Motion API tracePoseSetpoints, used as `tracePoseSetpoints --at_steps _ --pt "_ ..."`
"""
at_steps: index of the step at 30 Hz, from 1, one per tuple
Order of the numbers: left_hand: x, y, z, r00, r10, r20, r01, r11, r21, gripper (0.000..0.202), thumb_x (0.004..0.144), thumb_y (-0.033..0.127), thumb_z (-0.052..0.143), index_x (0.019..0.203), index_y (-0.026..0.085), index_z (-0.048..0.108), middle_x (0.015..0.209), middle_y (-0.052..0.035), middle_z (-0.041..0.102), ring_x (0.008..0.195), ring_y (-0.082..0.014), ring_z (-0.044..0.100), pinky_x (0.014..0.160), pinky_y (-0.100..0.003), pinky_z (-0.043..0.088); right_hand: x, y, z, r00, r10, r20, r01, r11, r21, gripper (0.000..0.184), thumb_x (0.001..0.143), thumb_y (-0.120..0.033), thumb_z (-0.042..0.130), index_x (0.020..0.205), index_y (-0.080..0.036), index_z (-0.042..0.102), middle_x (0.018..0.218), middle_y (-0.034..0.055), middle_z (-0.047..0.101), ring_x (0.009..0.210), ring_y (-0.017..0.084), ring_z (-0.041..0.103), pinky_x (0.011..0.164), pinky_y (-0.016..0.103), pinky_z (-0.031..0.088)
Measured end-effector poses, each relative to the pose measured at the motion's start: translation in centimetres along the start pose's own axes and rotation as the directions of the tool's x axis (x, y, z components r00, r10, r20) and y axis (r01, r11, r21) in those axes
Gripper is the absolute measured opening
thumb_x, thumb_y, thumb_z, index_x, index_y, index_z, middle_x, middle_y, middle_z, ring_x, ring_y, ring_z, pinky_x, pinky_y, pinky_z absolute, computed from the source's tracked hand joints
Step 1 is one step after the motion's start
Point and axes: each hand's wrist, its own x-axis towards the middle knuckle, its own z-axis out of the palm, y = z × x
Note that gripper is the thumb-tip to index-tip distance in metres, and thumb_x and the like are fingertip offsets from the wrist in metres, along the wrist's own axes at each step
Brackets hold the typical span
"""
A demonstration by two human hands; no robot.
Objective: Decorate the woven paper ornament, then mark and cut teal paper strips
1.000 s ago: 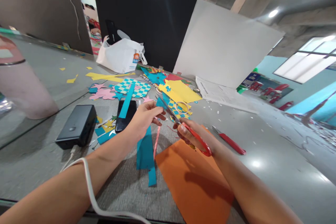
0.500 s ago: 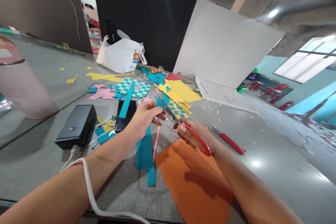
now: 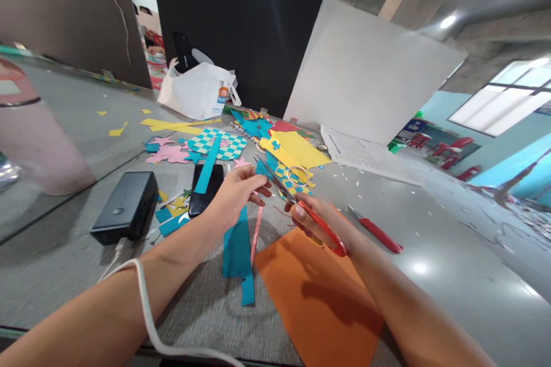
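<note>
My left hand (image 3: 235,195) pinches the top of a teal paper strip (image 3: 237,243) that hangs down to the grey table (image 3: 451,275); a thin pink strip (image 3: 256,229) hangs beside it. My right hand (image 3: 316,223) grips red-handled scissors (image 3: 301,206), whose blades point up and left toward the teal paper near my left fingers. An orange sheet (image 3: 318,292) lies flat under my right forearm.
A black power bank (image 3: 127,206) with a white cable (image 3: 148,309) and a black phone (image 3: 206,186) lie at left. Woven checkered paper (image 3: 219,143), pink stars, yellow sheets and scraps crowd the middle. A red utility knife (image 3: 376,230) lies at right. A white bag (image 3: 198,90) and white board (image 3: 370,69) stand behind.
</note>
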Motion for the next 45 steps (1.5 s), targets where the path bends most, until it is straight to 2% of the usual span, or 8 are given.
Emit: tracePoseSetpoints --at_steps 4,8,12,20,31,37,40,45 --pt "0.0 0.0 0.0 1.0 -0.001 -0.001 0.001 1.0 0.005 0.021 0.067 0.034 0.077 0.073 0.018 0.066 0.079 -0.0054 0.07 0.069 -0.0179 0.069 0.051 -0.025 0.05 0.4 0.2 -0.3 0.998 -0.036 0.055 0.039 0.998 -0.044 0.063 0.088 -0.086 0.048 0.088 -0.022 0.046 0.063 -0.0056 0.043 0.053 0.011 0.041 0.046 0.025 0.033" --pt "0.0 -0.1 -0.2 1.0 0.004 0.004 -0.004 1.0 -0.005 0.021 0.067 0.034 0.077 0.073 0.018 0.066 0.079 -0.0053 0.071 0.069 -0.0181 0.069 0.051 -0.024 0.05 0.4 0.3 -0.3 0.998 -0.036 0.057 0.039 0.997 -0.059 0.062 0.091 -0.084 0.044 0.09 -0.022 0.046 0.063 -0.0052 0.044 0.054 0.011 0.042 0.046 0.025 0.033" --pt "0.1 -0.2 -0.2 1.0 0.008 0.008 -0.008 1.0 -0.014 0.02 0.068 0.033 0.077 0.074 0.017 0.066 0.08 -0.0052 0.071 0.069 -0.0178 0.07 0.05 -0.024 0.05 0.3 0.2 -0.3 0.997 -0.043 0.058 0.046 0.997 -0.06 0.059 0.092 -0.082 0.047 0.089 -0.023 0.044 0.064 -0.005 0.044 0.055 0.011 0.043 0.047 0.025 0.034" --pt "-0.1 0.0 -0.1 1.0 -0.001 0.013 0.001 1.0 -0.013 0.021 0.067 0.033 0.078 0.074 0.017 0.066 0.08 -0.0058 0.071 0.069 -0.0181 0.07 0.05 -0.024 0.05 0.3 0.1 -0.3 0.997 -0.054 0.056 0.059 0.995 -0.076 0.062 0.091 -0.086 0.04 0.087 -0.024 0.041 0.065 -0.0045 0.043 0.055 0.012 0.041 0.046 0.025 0.032" --pt "0.0 0.0 -0.1 1.0 -0.007 0.013 0.007 0.999 -0.044 0.03 0.063 0.038 0.083 0.076 0.015 0.067 0.079 -0.0054 0.071 0.068 -0.0176 0.07 0.05 -0.024 0.05 0.9 0.5 -0.2 0.997 -0.058 0.047 0.061 0.996 -0.063 0.068 0.084 -0.091 0.045 0.083 -0.023 0.041 0.063 -0.0051 0.042 0.053 0.011 0.04 0.047 0.025 0.029" --pt "0.2 -0.2 -0.2 1.0 -0.011 0.01 0.011 0.997 -0.076 0.03 0.064 0.036 0.083 0.07 0.017 0.062 0.078 -0.0062 0.072 0.067 -0.0179 0.07 0.05 -0.024 0.05 0.2 -0.6 -0.1 0.999 -0.029 0.046 0.029 1.0 0.006 0.062 0.086 -0.084 0.054 0.084 -0.023 0.042 0.064 -0.0054 0.043 0.053 0.01 0.04 0.047 0.024 0.03" --pt "0.1 -0.1 -0.1 1.0 -0.018 0.003 0.018 0.995 -0.098 0.034 0.063 0.036 0.084 0.067 0.019 0.055 0.077 -0.0059 0.072 0.067 -0.0187 0.07 0.049 -0.024 0.049 0.1 -0.7 0.0 0.999 -0.022 0.045 0.02 0.999 0.03 0.061 0.087 -0.083 0.054 0.084 -0.023 0.042 0.063 -0.0057 0.043 0.052 0.01 0.039 0.047 0.024 0.03" --pt "0.1 -0.1 -0.1 1.0 -0.019 -0.004 0.018 0.993 -0.113 0.034 0.062 0.036 0.084 0.069 0.019 0.056 0.075 -0.0035 0.07 0.066 -0.0183 0.071 0.048 -0.024 0.048 0.4 -0.3 0.1 0.998 -0.042 0.039 0.041 0.999 0.013 0.065 0.084 -0.088 0.051 0.083 -0.024 0.041 0.061 -0.0052 0.043 0.051 0.01 0.039 0.046 0.025 0.03"
